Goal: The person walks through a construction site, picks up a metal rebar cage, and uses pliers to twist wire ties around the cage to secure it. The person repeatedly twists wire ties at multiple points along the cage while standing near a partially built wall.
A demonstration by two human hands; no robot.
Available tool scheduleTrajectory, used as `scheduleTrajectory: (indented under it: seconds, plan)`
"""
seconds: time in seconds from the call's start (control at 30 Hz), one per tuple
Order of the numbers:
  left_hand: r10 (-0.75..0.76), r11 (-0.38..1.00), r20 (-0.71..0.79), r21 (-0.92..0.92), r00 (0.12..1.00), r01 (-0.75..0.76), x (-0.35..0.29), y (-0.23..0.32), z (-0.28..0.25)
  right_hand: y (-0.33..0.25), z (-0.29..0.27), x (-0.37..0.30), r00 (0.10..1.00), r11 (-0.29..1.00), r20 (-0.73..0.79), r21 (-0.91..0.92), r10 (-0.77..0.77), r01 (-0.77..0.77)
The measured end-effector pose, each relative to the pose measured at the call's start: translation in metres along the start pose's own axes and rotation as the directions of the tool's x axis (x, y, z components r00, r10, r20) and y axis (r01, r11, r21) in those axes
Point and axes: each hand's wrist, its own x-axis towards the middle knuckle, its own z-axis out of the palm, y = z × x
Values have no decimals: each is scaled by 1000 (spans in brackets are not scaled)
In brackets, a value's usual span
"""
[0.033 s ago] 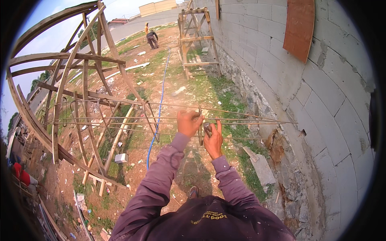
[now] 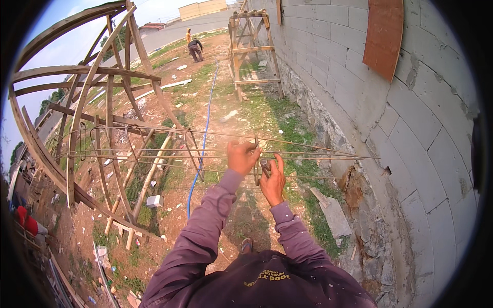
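Long thin steel bars (image 2: 303, 153) run across in front of me, from the timber frame on the left to the block wall on the right. My left hand (image 2: 242, 158) is closed at the bars, fingers pinching beside an upright bent steel stirrup (image 2: 256, 169) that crosses them. Just right of it, my right hand (image 2: 273, 180) is closed around what looks like a pair of pincers (image 2: 265, 164), its dark rounded head close to the stirrup. The tool's handles are hidden in the palm. More bent stirrups (image 2: 191, 149) hang on the bars farther left.
A tall timber frame (image 2: 109, 102) stands at left, a wooden trestle (image 2: 253, 50) ahead. The grey block wall (image 2: 344, 38) rises at right above a rough stone base. A blue hose (image 2: 206, 128) lies along the rubble-strewn ground. A person (image 2: 195, 50) bends over far off; another stands behind.
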Motion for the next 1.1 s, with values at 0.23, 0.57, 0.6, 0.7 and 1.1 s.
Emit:
scheduleTrajectory:
  seconds: [0.23, 0.57, 0.6, 0.7, 1.1]
  plan:
    - [87, 990, -44, -104, 995, -92, -11, -6, 4, -28, -33, 5, 969, 973, 140, -81, -203, 216]
    - [110, 993, 254, -66, 961, -96, 7, -17, -11, -85, -63, 88, 620, 508, 479, -356, -622, 785]
    - [127, 992, 199, -48, 972, -120, 6, -17, -9, -92, -59, 98, 587, 502, 507, -311, -631, 807]
    - [31, 996, 114, -81, 993, -22, -2, -18, -3, -103, -41, 136, 529, 525, 563, -187, -635, 830]
    - [183, 982, 282, -105, 942, -159, -6, -35, -12, -89, -69, 124, 557, 734, 708, -81, -433, 674]
